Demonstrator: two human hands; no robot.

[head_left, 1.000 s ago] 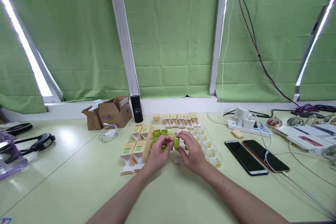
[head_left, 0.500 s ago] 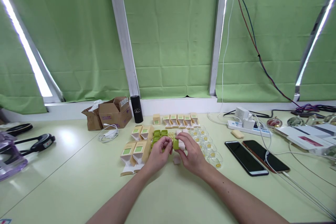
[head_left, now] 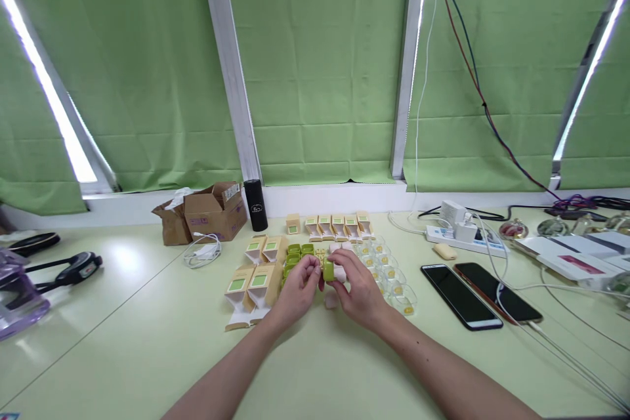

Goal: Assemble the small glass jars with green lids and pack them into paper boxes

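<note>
Between the fingertips of my right hand [head_left: 363,289] is a small green box [head_left: 327,270], gripped by the thumb and fingers. My left hand [head_left: 301,285] is closed in a pinch against the box's left side; what lies inside its fingertips is hidden. Several similar green boxes [head_left: 294,249] stand just behind my left hand, with small yellow pieces [head_left: 320,252] beside them. A pale pinkish block [head_left: 331,300] lies below the held box, and more are partly covered by my right hand. Clear plastic cups [head_left: 403,302] with yellow centres stand in rows to its right.
Open cardboard packages [head_left: 264,281] stand left of my hands, with another row [head_left: 338,227] behind. Farther back are a brown carton [head_left: 216,213] and a black cylinder [head_left: 256,205]. Two phones [head_left: 461,297], charging cables and a power strip [head_left: 465,241] lie to the right.
The green box has turned slightly between my fingers and sits a touch farther left. Both hands stay in nearly the same place.
</note>
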